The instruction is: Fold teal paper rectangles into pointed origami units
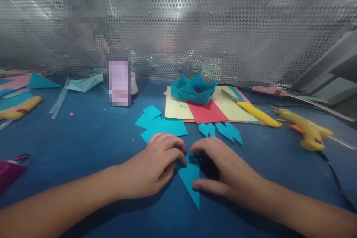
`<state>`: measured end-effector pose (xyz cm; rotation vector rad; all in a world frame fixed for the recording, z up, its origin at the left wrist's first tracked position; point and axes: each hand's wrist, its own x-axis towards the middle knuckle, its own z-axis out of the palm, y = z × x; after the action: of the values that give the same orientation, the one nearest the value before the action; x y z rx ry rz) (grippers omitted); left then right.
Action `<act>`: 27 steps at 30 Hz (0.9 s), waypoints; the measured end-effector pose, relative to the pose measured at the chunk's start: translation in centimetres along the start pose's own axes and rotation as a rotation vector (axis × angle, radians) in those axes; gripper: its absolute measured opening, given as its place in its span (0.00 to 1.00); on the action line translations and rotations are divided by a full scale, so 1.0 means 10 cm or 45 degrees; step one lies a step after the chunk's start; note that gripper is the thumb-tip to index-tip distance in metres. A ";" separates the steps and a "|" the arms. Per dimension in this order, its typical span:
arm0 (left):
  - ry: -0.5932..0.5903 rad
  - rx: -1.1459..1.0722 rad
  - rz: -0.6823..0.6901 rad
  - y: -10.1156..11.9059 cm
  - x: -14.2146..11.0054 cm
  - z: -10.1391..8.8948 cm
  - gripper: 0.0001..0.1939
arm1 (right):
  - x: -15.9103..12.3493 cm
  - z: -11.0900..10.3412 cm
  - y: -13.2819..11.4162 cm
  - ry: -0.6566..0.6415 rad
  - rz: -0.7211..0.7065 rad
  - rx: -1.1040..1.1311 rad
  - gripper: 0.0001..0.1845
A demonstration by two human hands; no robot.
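A folded piece of blue paper [189,174] lies on the table in front of me, its long point towards me. My left hand [166,158] has curled fingers pressed on its upper left part. On the other side, my right hand [216,165] holds the upper right edge, with fingertips near the top and the thumb lower down on the paper. Just beyond my left hand are flat blue paper pieces [164,127]. Small folded blue paper pieces [229,131] lie past my right hand.
A blue folded-paper crown shape [193,91] sits on pale yellow sheets [175,109] and a red paper [208,112]. A yellow utility knife [258,114] has its blade out. Yellow glue gun [309,128] at right, another [21,108] at left; a phone [119,81] stands upright before perforated metal [178,26].
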<state>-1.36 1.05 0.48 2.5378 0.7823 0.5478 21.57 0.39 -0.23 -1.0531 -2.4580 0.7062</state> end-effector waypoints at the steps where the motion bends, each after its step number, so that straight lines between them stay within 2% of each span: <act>1: 0.009 -0.019 0.001 0.00 0.00 0.00 0.15 | 0.00 0.00 0.00 0.007 0.018 0.018 0.23; 5: -0.011 -0.079 -0.006 0.01 0.00 0.00 0.15 | 0.00 0.00 -0.03 0.047 0.087 0.149 0.21; 10: -0.037 -0.055 0.040 0.03 0.01 0.00 0.17 | -0.01 -0.01 -0.07 0.095 0.092 0.305 0.16; 14: 0.021 -0.103 0.056 0.02 0.01 0.03 0.18 | -0.02 0.01 -0.09 0.074 0.110 0.401 0.18; 18: 0.104 -0.169 0.006 0.01 -0.01 0.07 0.18 | -0.01 0.03 -0.07 0.170 0.109 0.461 0.17; 24: 0.100 -0.268 -0.066 0.04 -0.01 0.10 0.14 | 0.04 0.01 0.02 0.266 0.118 0.440 0.13; 27: 0.078 -0.210 -0.040 0.05 -0.01 0.10 0.12 | 0.06 -0.01 0.03 0.266 0.119 0.336 0.13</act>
<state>-0.71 0.36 -0.17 2.3637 0.7640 0.6550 21.40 1.10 -0.22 -1.0832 -2.0849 0.8747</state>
